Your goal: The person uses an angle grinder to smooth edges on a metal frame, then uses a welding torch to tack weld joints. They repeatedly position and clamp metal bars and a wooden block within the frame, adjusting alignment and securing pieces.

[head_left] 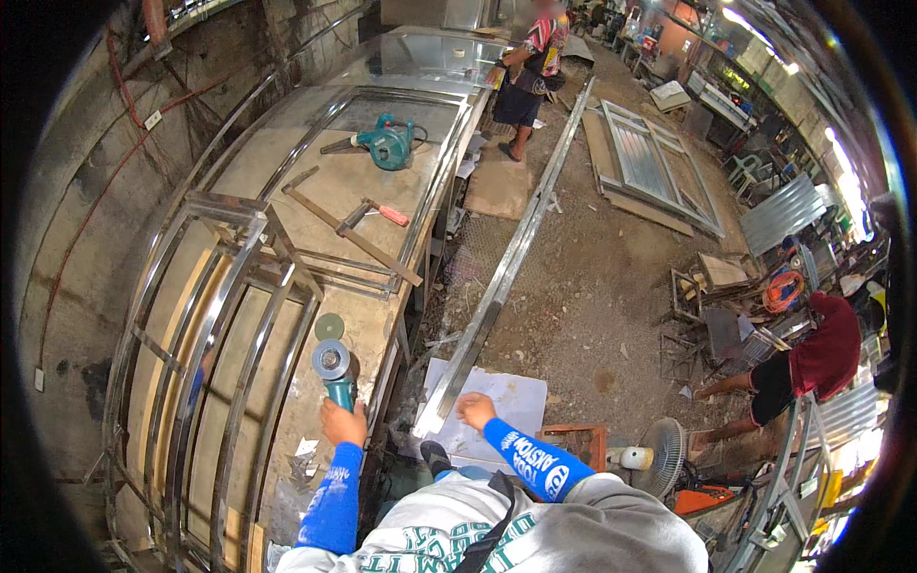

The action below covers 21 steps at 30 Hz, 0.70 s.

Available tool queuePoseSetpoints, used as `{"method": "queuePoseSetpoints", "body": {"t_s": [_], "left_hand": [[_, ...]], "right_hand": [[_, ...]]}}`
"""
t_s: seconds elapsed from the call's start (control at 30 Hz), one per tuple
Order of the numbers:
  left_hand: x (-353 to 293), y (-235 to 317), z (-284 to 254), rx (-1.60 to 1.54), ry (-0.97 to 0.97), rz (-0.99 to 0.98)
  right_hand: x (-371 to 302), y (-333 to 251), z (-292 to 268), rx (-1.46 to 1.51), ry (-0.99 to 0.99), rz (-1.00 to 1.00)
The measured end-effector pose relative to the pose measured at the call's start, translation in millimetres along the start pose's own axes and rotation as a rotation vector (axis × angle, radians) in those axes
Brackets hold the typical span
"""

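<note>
Evidently, the left hand [344, 422] grips the angle grinder [338, 384] by its body over the tabletop [367, 317], near a loose green disc [330, 327], probably so its wheel [330, 359] faces away from the fingers. The right hand [475, 411] curls near a long metal bar [516, 253]; whether it holds anything, I cannot tell. White lettering marks the blue sleeves [328, 506], green lettering the grey shirt [458, 540].

The left hand [343, 422] covers the rear of the green grinder [340, 391]; the right hand [474, 411] is too small to read finger by finger. A co-worker [522, 105] has a blurred head.
</note>
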<state>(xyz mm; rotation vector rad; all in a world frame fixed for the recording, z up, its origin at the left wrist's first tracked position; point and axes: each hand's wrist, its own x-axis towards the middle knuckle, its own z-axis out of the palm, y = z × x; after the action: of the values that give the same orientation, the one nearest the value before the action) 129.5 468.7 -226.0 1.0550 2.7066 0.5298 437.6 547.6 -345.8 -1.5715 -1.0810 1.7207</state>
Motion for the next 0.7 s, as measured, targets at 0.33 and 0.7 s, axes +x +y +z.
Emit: {"method": "queuePoseSetpoints", "body": {"t_s": [0.33, 0.7], "left_hand": [[-0.3, 23.0, 4.6, 0.132, 0.126, -0.057], [6.8, 23.4, 2.5, 0.038, 0.123, -0.052]], "right_hand": [[-25.8, -61.1, 64.8, 0.189, -0.296, -0.042], [-30.6, -108.5, 0.1, 0.122, -0.047, 0.115]]}}
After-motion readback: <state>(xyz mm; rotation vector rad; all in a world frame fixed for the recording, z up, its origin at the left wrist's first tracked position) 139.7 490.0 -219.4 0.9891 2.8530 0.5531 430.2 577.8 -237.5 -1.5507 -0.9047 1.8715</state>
